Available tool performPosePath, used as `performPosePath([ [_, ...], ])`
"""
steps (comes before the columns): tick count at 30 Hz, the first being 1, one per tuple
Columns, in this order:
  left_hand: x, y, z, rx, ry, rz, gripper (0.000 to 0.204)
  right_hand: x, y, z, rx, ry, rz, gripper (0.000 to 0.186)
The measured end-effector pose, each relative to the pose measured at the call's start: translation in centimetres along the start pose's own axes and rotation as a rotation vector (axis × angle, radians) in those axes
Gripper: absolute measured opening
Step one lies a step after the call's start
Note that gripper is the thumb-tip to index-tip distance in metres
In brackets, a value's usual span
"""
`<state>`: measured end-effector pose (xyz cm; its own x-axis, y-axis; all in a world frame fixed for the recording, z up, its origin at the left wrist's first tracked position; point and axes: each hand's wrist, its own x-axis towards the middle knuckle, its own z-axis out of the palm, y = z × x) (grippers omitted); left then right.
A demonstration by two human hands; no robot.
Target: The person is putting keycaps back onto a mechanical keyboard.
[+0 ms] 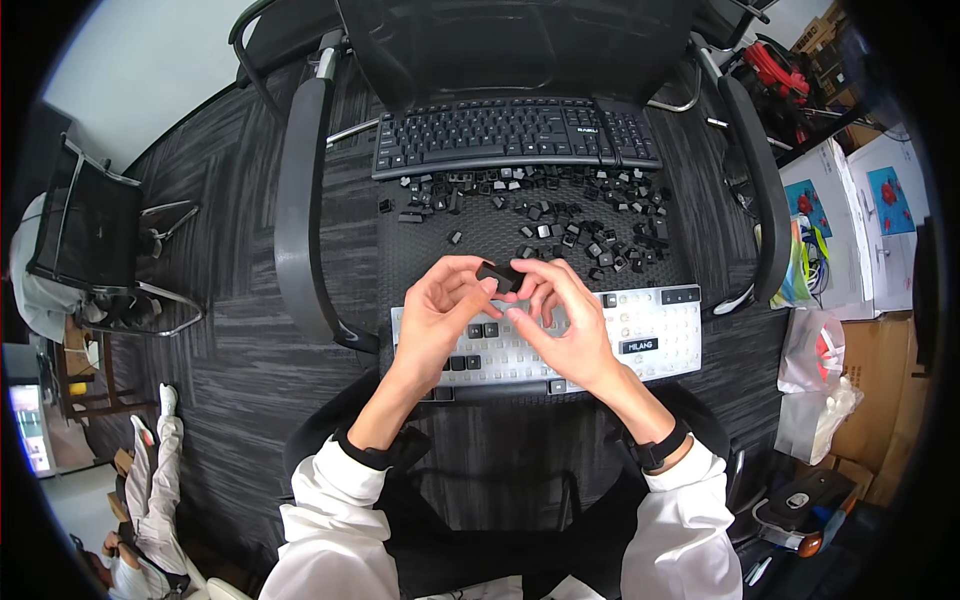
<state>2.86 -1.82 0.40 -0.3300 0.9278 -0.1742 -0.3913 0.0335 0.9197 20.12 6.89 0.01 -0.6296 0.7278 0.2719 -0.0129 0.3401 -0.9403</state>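
Observation:
Between my two hands is a black keycap (499, 275), wider than a single letter key. My left hand (443, 312) pinches it from one side with thumb and fingers. From the other side, my right hand (566, 322) grips it with its fingertips, partly hidden behind the thumb. Under both hands lies a silver keyboard base (655, 358) with mostly bare key positions and a few black keycaps (466, 363) fitted. Past my fingers, a heap of loose black keycaps (605, 240) is scattered over the textured black chair seat (420, 245).
A complete black keyboard (480, 135) with a bundled cable lies at the far end of the seat. Padded armrests (302, 210) flank the seat. White boxes (850, 220) and plastic bags (812, 350) stand at the right. Another person's legs (158, 480) show at the lower left.

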Motion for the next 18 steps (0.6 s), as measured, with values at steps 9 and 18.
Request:
performPosePath([
  [9, 0.1, 0.0, -0.4, 0.046, -0.087, -0.012, 0.019, 0.6, 0.1, -0.1, -0.116, 0.057, -0.071, 0.036],
  [18, -0.1, -0.2, 0.1, 0.096, -0.119, -0.004, 0.006, 1.0, -0.6, -0.8, -0.039, 0.098, -0.133, 0.041],
])
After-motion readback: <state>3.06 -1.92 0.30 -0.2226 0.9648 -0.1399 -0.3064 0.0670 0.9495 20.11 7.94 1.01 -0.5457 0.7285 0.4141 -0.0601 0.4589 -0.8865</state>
